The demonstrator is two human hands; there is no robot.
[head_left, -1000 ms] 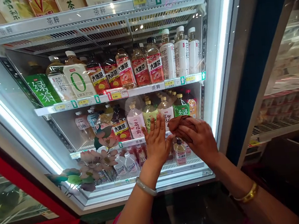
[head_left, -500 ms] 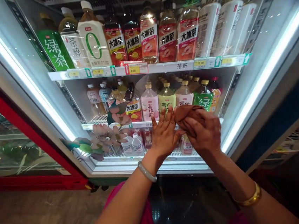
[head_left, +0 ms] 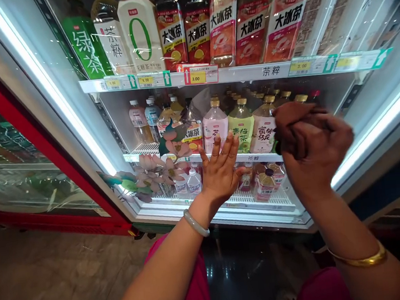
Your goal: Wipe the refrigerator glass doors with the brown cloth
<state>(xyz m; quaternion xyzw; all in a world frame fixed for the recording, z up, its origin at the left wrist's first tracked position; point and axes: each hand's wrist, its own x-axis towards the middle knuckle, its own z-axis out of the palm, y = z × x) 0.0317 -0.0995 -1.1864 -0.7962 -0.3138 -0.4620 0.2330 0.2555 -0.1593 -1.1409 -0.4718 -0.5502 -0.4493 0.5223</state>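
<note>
A glass-fronted drinks cooler fills the view, its glass door (head_left: 259,212) between me and the bottles. My left hand (head_left: 221,169) is spread flat at the glass in front of the middle shelf, fingers apart, with nothing in it. Bunched in my right hand (head_left: 314,143) is a brown cloth (head_left: 294,119), raised to the right in front of the middle shelf; whether it touches the glass I cannot tell. Pink flower decals (head_left: 161,170) lie on the glass left of my left hand. Behind it stand a pink-labelled bottle (head_left: 215,125) and a green-labelled bottle (head_left: 242,124).
Tall tea bottles (head_left: 223,25) line the top shelf above a price rail (head_left: 237,73). Small bottles (head_left: 194,181) stand on the bottom rack. A red-framed cooler (head_left: 58,149) adjoins on the left. Below it lies a brown floor (head_left: 56,272).
My right hand has moved right and slightly up with the brown cloth, away from my left hand. The left hand stays spread at the glass. The view has shifted closer.
</note>
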